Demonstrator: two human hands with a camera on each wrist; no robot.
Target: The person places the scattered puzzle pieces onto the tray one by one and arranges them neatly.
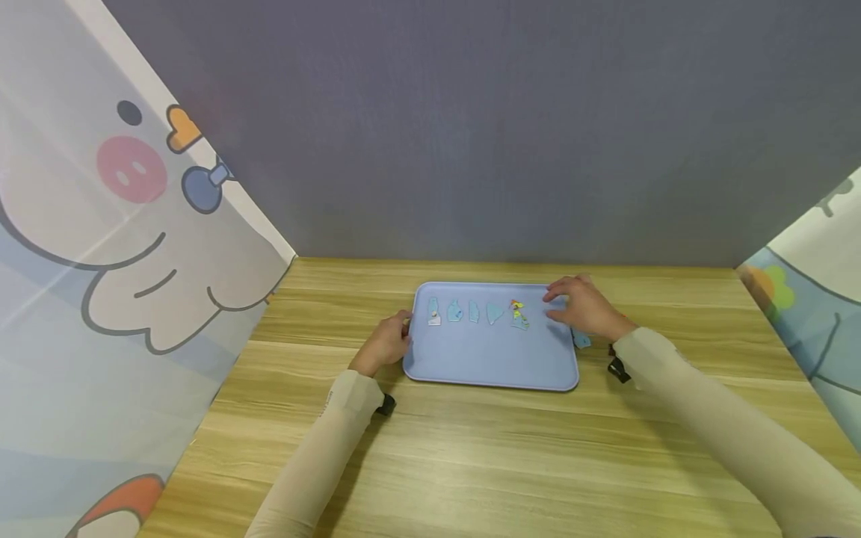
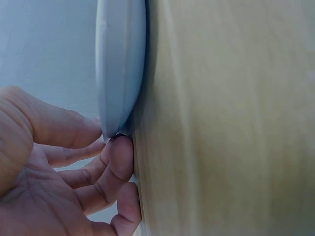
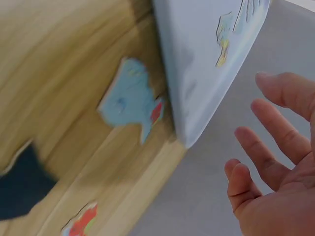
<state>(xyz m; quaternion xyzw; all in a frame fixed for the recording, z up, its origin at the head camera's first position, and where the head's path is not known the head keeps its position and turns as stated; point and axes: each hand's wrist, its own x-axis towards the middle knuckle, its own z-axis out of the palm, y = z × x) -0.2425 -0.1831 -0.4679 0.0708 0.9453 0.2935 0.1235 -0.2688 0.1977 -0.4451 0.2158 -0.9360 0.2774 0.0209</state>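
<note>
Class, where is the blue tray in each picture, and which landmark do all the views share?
Head: the blue tray lies below and right of centre.
Left wrist: its edge runs down from the top, left of centre, to the left hand.
Right wrist: upper part, right of centre, one corner pointing down.
Shared landmark: the wooden table, beside the tray in every view.

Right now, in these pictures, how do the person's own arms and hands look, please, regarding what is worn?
The left sleeve and right sleeve are long, plain and pale beige, reaching the wrists. The left hand and right hand wear no gloves. A small black object shows at the left cuff; its exact nature is unclear.
</note>
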